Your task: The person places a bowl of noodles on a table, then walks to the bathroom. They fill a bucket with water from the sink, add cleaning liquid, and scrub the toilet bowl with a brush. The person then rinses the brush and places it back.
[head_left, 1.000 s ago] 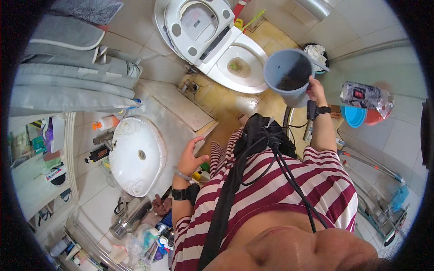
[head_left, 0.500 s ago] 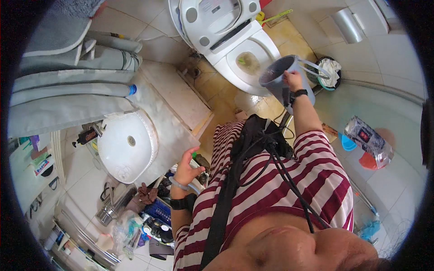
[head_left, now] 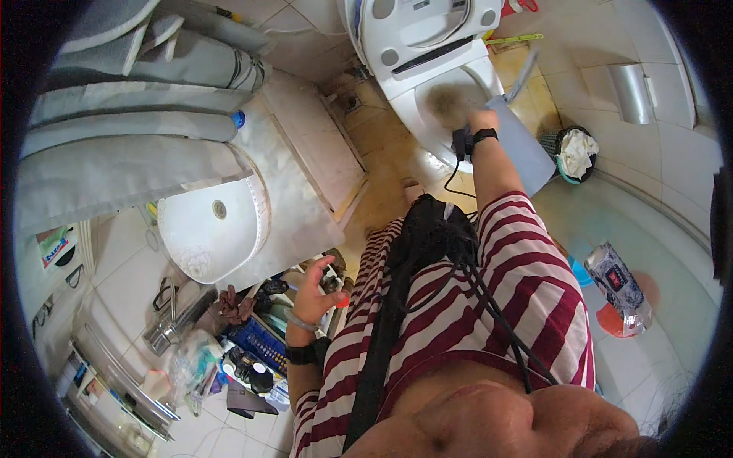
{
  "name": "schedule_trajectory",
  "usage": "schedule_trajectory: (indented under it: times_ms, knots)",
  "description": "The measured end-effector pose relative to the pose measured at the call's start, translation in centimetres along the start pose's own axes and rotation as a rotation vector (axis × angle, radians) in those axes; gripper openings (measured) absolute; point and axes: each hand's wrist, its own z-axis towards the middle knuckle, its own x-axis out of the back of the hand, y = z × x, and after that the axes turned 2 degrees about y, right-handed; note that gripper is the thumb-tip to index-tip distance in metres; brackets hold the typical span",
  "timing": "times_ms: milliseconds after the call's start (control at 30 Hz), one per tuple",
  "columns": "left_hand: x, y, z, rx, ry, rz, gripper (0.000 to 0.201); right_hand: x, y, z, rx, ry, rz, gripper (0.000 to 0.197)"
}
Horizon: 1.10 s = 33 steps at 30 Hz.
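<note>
A: Right hand [head_left: 479, 122] is out over the toilet bowl [head_left: 447, 103], clamped on the rim of the grey bucket [head_left: 519, 149], which is tipped hard toward the bowl.

B: So the pour's underway?

A: Looks that way to me: there's a brownish blur in the bowl, and the bucket lies nearly on its side against the toilet's edge. How much is left inside, I can't tell (its mouth faces away).

B: And the left hand [head_left: 313, 294]?

A: Free, fingers spread wide and loosely curled, holding nothing, hovering just off the corner of the sink surface [head_left: 305, 206], above the clutter of bottles [head_left: 256, 366].
</note>
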Motion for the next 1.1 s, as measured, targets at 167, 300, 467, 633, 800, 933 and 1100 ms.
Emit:
schedule_trajectory:
  times_ms: [167, 300, 467, 633, 800, 933, 1100]
  knots:
    - [0.1, 0.3, -0.9, 0.021, 0.054, -0.105, 0.072, 5.4, -3.5, -4.6, -0.246, 0.043, 0.265, 0.03]
    - [0.5, 0.1, -0.6, -0.025, 0.002, -0.085, 0.072, 6.1, -1.3, -5.4, -0.295, 0.136, 0.476, 0.038]
    - [0.4, 1.4, 0.0, -0.11, -0.032, -0.154, 0.068, 10.3, 2.1, -8.1, -0.444, 0.127, 0.927, 0.026]
    - [1.0, 3.1, 0.4, -0.132, -0.06, -0.009, 0.072, 15.8, 9.0, -10.3, -0.534, -0.166, 1.227, 0.016]
    - [1.0, 5.6, 1.1, -0.159, -0.131, 0.053, 0.078, 18.4, 15.7, -12.0, -0.59, -0.023, 1.804, 0.01]
    - [0.7, 8.5, 2.5, -0.18, -0.186, 0.189, 0.078, 20.2, 19.4, -14.8, -0.386, 0.022, 1.986, 0.016]
    - [1.1, 12.4, 3.9, -0.362, -0.131, 0.366, 0.075, 25.4, 14.7, -19.9, 0.04, -0.077, 2.275, 0.028]
